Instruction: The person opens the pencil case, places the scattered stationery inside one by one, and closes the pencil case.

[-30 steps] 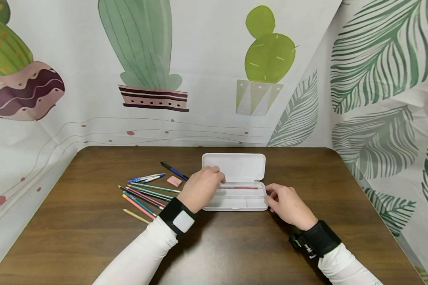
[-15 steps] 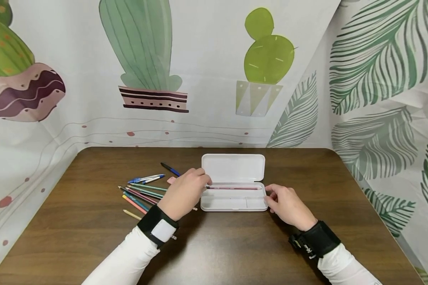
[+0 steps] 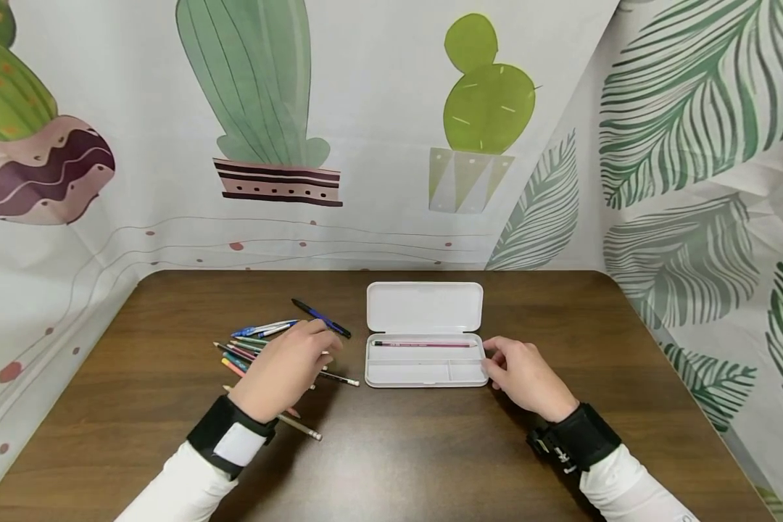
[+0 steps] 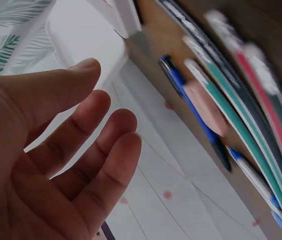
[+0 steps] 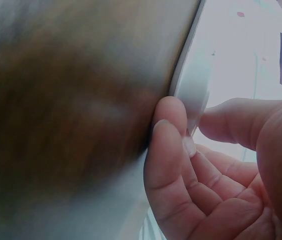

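Observation:
A white pencil case [image 3: 407, 373] lies with its lid raised in the middle of the table. One dark pink pencil [image 3: 424, 345] rests in its long back compartment. My right hand [image 3: 528, 375] holds the case's right end between thumb and fingers. Several pencils [image 3: 341, 378] lie to the left of the case, partly hidden under my left hand [image 3: 288, 368]. That hand hovers over them, fingers loosely bent and holding nothing. The left wrist view shows its thumb and fingertips apart, with a pink eraser [image 4: 205, 107] and green pencils [image 4: 241, 120] beyond.
Behind the pencils lie a blue pen [image 3: 322, 317] with black ends and a pair of blue-and-white pens [image 3: 261, 329]. A yellowish pencil [image 3: 301, 428] sticks out nearest the front. A cactus-print cloth [image 3: 391, 239] hangs behind the table.
My left hand has let go of the pink pencil in the case and moved left, back over the loose pencils. My right hand has stayed at the case's right end.

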`<state>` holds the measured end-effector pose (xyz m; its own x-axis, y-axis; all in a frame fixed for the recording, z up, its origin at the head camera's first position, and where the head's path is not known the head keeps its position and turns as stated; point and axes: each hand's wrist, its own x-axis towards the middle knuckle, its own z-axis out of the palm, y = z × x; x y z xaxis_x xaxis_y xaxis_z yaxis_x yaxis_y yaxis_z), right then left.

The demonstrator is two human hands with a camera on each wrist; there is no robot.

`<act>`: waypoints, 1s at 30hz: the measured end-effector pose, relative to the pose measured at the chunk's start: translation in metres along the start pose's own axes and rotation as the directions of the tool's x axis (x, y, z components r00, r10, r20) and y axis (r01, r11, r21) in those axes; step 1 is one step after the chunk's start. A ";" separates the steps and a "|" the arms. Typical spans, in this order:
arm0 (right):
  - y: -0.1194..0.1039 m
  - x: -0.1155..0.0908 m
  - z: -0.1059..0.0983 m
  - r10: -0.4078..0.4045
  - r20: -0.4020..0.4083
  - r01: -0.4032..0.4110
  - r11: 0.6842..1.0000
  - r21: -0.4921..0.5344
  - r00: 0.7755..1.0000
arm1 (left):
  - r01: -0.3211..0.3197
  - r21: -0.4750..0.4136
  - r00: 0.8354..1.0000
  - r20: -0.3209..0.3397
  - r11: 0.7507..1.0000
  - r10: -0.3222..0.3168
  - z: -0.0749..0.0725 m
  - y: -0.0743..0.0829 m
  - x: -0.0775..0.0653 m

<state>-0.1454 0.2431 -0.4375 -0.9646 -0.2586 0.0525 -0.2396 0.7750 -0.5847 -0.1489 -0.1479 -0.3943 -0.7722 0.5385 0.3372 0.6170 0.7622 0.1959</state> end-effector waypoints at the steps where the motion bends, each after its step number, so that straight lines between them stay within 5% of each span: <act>1: 0.000 0.000 0.000 -0.002 -0.001 0.002 1.000 0.000 1.000 | 0.005 -0.001 1.000 0.002 1.000 -0.005 -0.002 -0.003 -0.003; 14: -0.001 -0.001 0.000 -0.002 -0.010 0.002 1.000 0.003 1.000 | 0.070 0.046 0.997 0.009 0.997 -0.070 -0.013 -0.034 -0.058; 30: -0.003 -0.002 0.000 -0.005 -0.008 0.005 1.000 0.007 1.000 | -0.039 0.053 0.998 -0.052 0.998 0.042 -0.009 -0.058 -0.100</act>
<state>-0.1429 0.2414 -0.4360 -0.9643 -0.2574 0.0621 -0.2435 0.7697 -0.5901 -0.1063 -0.2494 -0.4307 -0.7368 0.5503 0.3929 0.6378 0.7586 0.1334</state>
